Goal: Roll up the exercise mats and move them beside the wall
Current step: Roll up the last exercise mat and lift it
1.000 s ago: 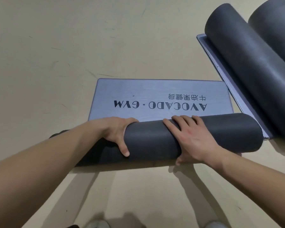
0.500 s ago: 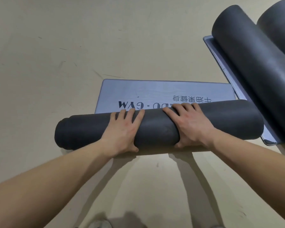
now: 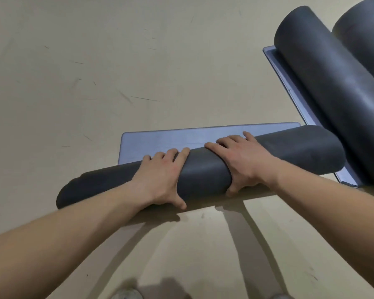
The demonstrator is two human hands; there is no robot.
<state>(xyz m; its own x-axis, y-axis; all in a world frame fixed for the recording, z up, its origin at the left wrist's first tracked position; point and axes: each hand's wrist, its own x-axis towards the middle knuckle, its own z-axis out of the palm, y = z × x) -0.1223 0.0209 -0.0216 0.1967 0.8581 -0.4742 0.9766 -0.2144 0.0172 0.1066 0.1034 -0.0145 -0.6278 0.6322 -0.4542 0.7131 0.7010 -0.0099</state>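
A dark grey exercise mat roll [image 3: 203, 175] lies slanted across the tan floor, its right end farther from me. A short strip of the mat's flat lavender end [image 3: 181, 139] still lies unrolled beyond it. My left hand [image 3: 160, 180] lies over the roll's middle, fingers draped across the top and thumb on the near side. My right hand [image 3: 244, 162] presses on the roll just to the right, fingers reaching over the far side, thumb low at the near side.
Two more rolled dark mats [image 3: 333, 93] [image 3: 365, 39] lie at the upper right on a flat lavender mat [image 3: 289, 87]; the near roll's right end almost touches them. Bare floor [image 3: 95, 83] spreads left and ahead. My shoe [image 3: 127, 295] shows at the bottom edge.
Both hands have rolled the mat away from me. The printed lettering is now covered and only a narrow flat strip shows. The roll has turned slanted, its right end farther ahead.
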